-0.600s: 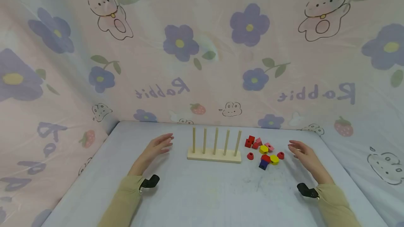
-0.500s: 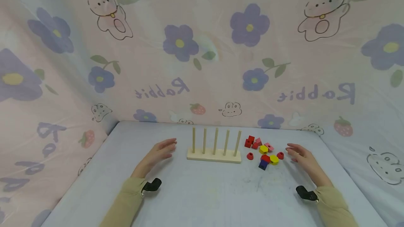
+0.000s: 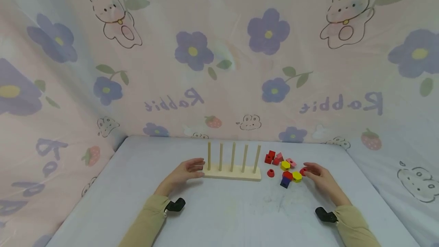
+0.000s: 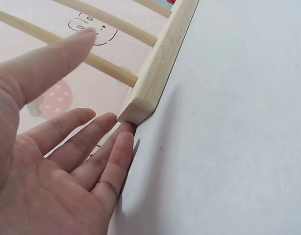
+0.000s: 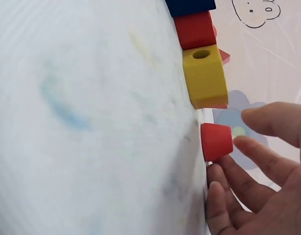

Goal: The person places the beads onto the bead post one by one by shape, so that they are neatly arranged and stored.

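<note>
A pale wooden peg stand (image 3: 226, 175) with several upright pegs sits on the table. My left hand (image 3: 183, 172) is at its left end; in the left wrist view the fingertips meet the end of the base (image 4: 158, 68), thumb raised and apart. On the right, my right hand (image 3: 322, 180) reaches a small red tapered block (image 5: 217, 142). Its thumb is clear of the block, while the index and middle fingertips lie right against or very near it; contact is hard to tell. Beside that block stands a yellow hexagonal block (image 5: 205, 81) with a hole.
Left of the right hand lie a dark blue block (image 3: 285, 183), a red block (image 3: 287, 175), another yellow hexagonal block (image 3: 285, 165), a pink block (image 3: 291, 162), a red tapered block (image 3: 270, 173) and more red blocks (image 3: 269, 157). A printed curtain (image 3: 226, 87) hangs behind the table.
My left hand has moved right, up to the end of the peg stand. My right hand has moved left and slightly nearer, to the red tapered block. The view has tipped slightly.
</note>
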